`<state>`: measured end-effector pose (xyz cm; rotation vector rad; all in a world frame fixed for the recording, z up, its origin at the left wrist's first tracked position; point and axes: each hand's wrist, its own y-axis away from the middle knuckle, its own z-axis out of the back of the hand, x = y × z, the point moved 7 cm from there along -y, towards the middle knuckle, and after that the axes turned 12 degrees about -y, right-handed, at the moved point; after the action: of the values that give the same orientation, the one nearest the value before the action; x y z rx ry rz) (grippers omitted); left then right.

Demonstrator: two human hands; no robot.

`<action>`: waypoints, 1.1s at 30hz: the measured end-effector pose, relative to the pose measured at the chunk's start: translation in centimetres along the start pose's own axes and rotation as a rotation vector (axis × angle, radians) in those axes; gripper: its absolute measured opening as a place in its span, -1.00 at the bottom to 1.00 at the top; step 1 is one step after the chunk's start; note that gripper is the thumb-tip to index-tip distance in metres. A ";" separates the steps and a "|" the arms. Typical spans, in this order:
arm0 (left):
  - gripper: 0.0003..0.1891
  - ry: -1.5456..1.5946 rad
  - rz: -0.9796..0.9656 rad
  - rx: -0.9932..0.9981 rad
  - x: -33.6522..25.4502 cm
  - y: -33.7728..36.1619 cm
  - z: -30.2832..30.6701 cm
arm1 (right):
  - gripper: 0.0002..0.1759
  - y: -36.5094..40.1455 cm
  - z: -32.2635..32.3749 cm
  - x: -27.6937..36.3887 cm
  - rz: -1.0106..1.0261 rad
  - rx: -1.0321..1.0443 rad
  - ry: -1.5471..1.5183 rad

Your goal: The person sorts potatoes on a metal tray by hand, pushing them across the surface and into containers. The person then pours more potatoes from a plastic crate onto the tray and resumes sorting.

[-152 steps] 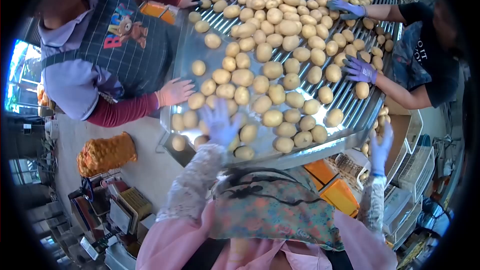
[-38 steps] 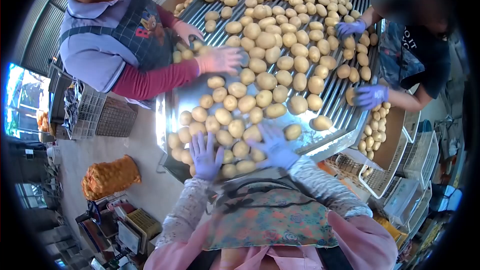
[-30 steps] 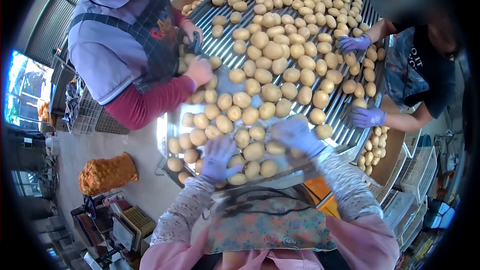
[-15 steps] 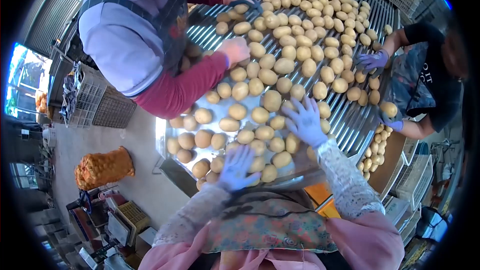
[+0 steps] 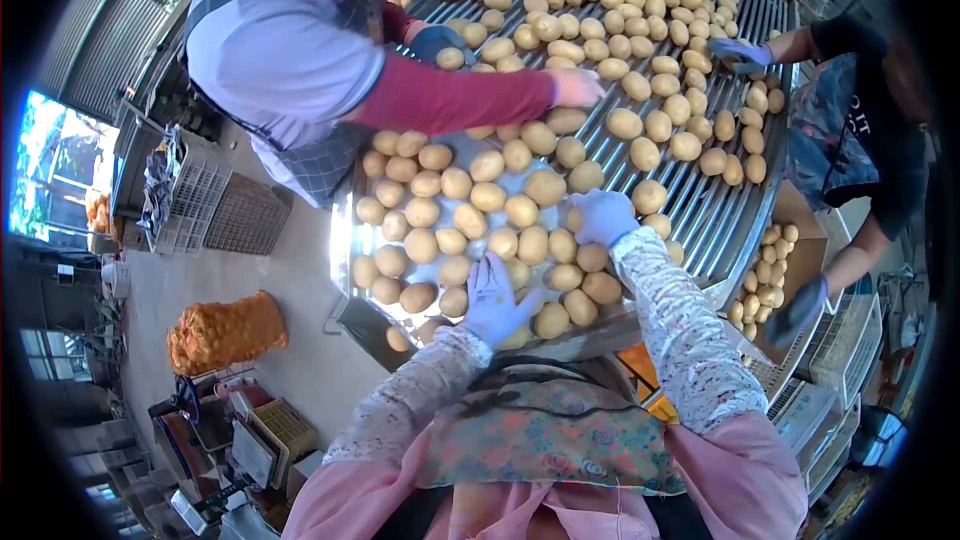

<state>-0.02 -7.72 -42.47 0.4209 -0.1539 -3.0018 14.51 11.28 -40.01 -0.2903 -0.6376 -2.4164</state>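
My left hand (image 5: 497,306), in a pale lilac glove, lies open with spread fingers over potatoes at the near edge of a metal sorting table (image 5: 342,240). Its fingertips touch the potatoes around it. My right hand (image 5: 606,217), gloved alike, is farther forward and to the right, with its fingers bent and closed. A potato (image 5: 574,220) shows at its fingertips; what lies under the palm is hidden. Loose potatoes (image 5: 487,197) lie between and beyond my hands, several of them touching one another.
A co-worker's bare hand (image 5: 577,88) reaches across from the left. Another co-worker's gloved hand (image 5: 740,54) is at the right edge of the rollers (image 5: 690,205). Potatoes fill a box (image 5: 765,280) at right. Crates (image 5: 840,355) stand beside it; a full net sack (image 5: 227,332) stands left.
My right hand has gone from spread to bent fingers. My left hand has shifted slightly up and right in view. The left co-worker's arm has stretched farther across; the right co-worker's lower hand has dropped toward the box.
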 end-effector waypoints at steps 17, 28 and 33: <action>-0.03 -0.280 -0.048 -0.262 0.9 -4.5 3.1 | -0.37 29.9 5.7 -19.6 -0.485 -1.003 -0.116; -0.21 -0.141 0.256 -0.294 10.9 6.0 3.0 | -0.42 2.9 0.8 1.9 -0.158 -0.135 0.104; -0.25 -0.140 -0.266 -0.236 2.2 3.7 4.6 | -0.49 2.7 0.9 1.4 -0.004 0.056 -0.030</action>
<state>-3.07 -11.28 -38.25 0.2220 0.2646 -3.2544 15.15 9.14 -37.73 -0.3026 -0.7187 -2.3980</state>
